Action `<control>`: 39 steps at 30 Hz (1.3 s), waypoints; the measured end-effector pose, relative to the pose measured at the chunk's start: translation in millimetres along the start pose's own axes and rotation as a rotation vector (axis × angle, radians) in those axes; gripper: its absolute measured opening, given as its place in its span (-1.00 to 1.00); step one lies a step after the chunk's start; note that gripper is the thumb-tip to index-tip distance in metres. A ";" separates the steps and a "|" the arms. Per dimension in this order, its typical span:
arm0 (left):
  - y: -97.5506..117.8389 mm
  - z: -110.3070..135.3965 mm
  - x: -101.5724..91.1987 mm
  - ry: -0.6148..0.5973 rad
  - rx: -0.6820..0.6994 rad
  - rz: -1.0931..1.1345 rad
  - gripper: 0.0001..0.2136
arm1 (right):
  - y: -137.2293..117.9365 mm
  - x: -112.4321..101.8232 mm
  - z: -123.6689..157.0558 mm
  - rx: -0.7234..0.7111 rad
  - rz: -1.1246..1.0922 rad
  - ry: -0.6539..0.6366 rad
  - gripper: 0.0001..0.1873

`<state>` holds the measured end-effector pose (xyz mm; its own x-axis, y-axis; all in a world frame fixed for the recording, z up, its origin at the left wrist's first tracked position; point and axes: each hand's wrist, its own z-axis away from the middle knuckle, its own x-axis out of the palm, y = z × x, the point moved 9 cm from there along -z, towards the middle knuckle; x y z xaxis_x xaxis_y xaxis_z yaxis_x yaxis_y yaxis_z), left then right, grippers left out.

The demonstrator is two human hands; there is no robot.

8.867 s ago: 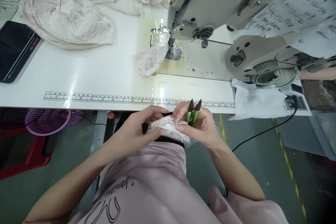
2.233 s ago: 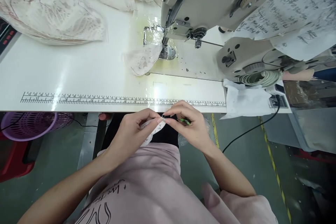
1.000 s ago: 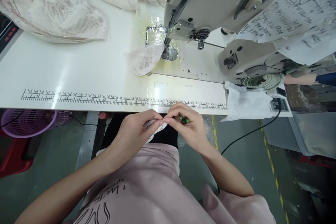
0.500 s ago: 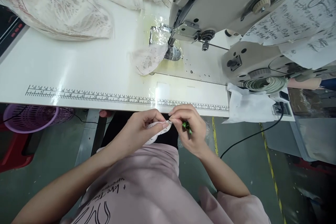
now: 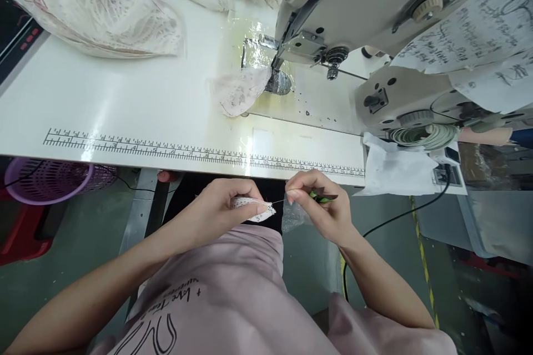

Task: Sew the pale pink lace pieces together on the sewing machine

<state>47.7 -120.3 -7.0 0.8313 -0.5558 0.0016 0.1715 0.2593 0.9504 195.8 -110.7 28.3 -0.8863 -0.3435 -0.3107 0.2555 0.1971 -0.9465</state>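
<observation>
Below the table's front edge, my left hand (image 5: 220, 213) is closed on a small white lace piece (image 5: 253, 209). My right hand (image 5: 322, 208) sits a little to the right of it. Its thumb and forefinger pinch a thin thread (image 5: 278, 202) that runs taut from the lace. The same hand keeps green thread snips (image 5: 321, 197) tucked in its palm. A bit of clear plastic (image 5: 293, 216) hangs under the right hand.
The white sewing table (image 5: 137, 105) carries a printed ruler (image 5: 200, 152) along its front edge. A sewing machine (image 5: 375, 16) stands at the right with a lace scrap (image 5: 237, 91) at its presser foot. Lace heaps (image 5: 100, 11) lie at the back left. A purple basket (image 5: 50, 180) sits under the table.
My right hand has moved right, away from the left, drawing a thread out of the lace piece. Half a second ago the fingertips of both hands met at the lace.
</observation>
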 end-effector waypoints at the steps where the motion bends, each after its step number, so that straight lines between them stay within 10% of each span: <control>1: -0.6 0.0 0.1 -0.003 -0.003 -0.008 -0.82 | -1.0 -1.1 1.3 0.011 0.018 -0.001 -0.98; 9: -3.8 -1.8 -2.7 0.031 -0.018 -0.055 -0.79 | -23.0 31.3 -7.1 -0.018 0.102 -0.262 -0.94; 18: 0.5 -2.6 -7.0 0.077 0.002 -0.061 -0.80 | -23.9 -55.3 15.3 -0.073 0.791 0.132 -0.93; 22: 2.1 -4.4 -16.9 0.113 0.019 -0.035 -0.79 | -24.5 -61.5 16.3 0.041 0.629 0.159 -0.78; 32: 4.0 -5.4 -14.4 0.176 0.066 0.032 -0.81 | 2.4 16.7 -9.0 0.200 0.091 -0.053 -0.81; 39: 18.9 8.0 -23.8 0.395 0.229 -0.072 -0.87 | -18.0 7.2 -15.0 -0.056 0.075 0.105 -0.90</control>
<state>27.0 -108.5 13.4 0.9670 -0.2107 -0.1432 0.1519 0.0256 0.9881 179.0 -102.9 44.4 -0.9020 -0.2283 -0.3664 0.3029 0.2701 -0.9139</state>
